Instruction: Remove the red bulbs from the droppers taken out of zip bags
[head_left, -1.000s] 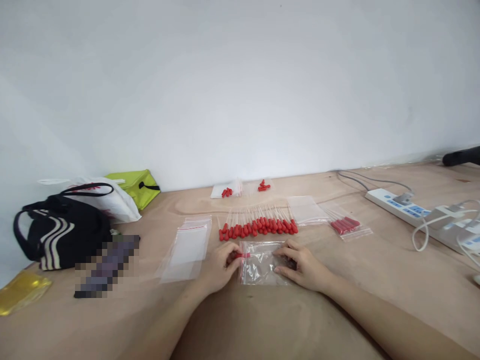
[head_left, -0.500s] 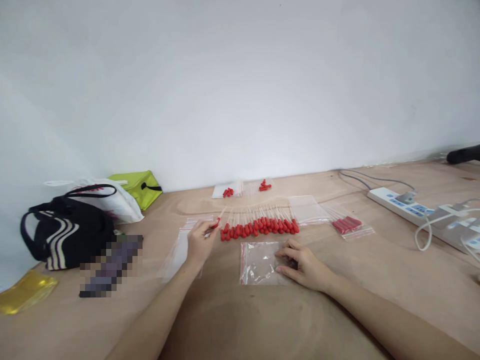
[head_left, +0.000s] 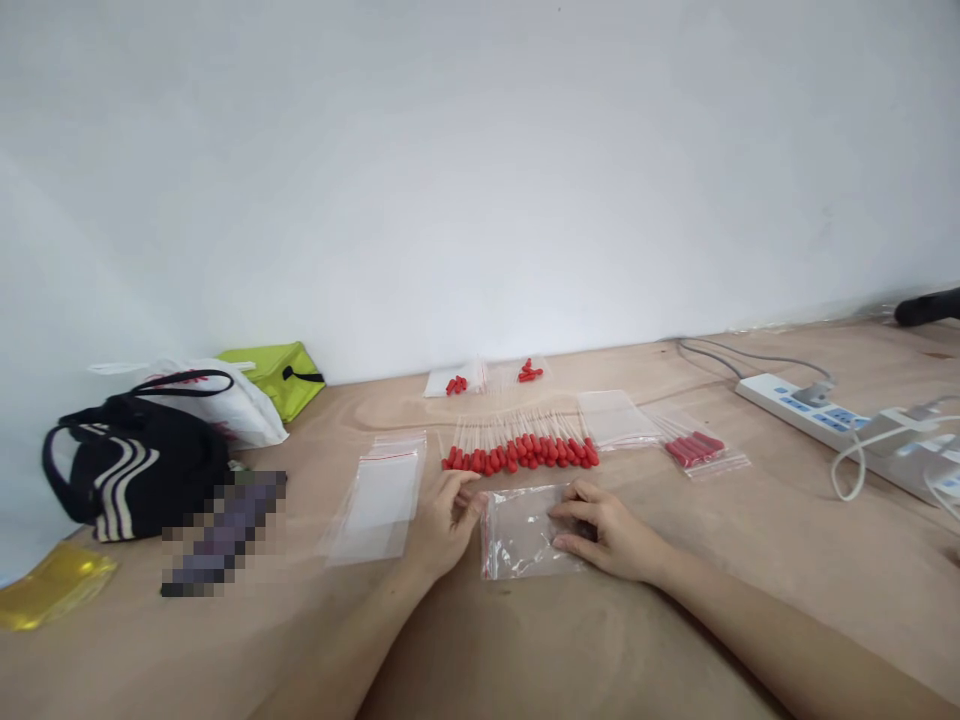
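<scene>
A clear zip-lock bag [head_left: 517, 535] lies flat on the table with its red-lined zip end to the left. My right hand [head_left: 619, 535] is curled over the bag's right end, thumb and fingers gripping it. Beside the zip end is my left hand [head_left: 442, 525]; its thumb and index finger are apart near the bag's edge, with no stick visible in them. Just beyond both hands runs a row of red-tipped sticks [head_left: 532, 450], tips towards me. Left of my left hand lies a stack of flat zip-lock bags [head_left: 379, 505].
At right, a zip-lock bag of red-tipped sticks [head_left: 694, 448] lies beside flat bags [head_left: 615, 420]. Small red pieces [head_left: 456, 385] rest near the wall. A power strip [head_left: 817, 410] with cables stands far right. A black striped bag [head_left: 142, 465] and green bag [head_left: 277, 375] sit left.
My left hand has let go of a red-tipped stick at the row's left end and come right and nearer, to the bag's zip end. The bag's left end has shifted slightly towards me.
</scene>
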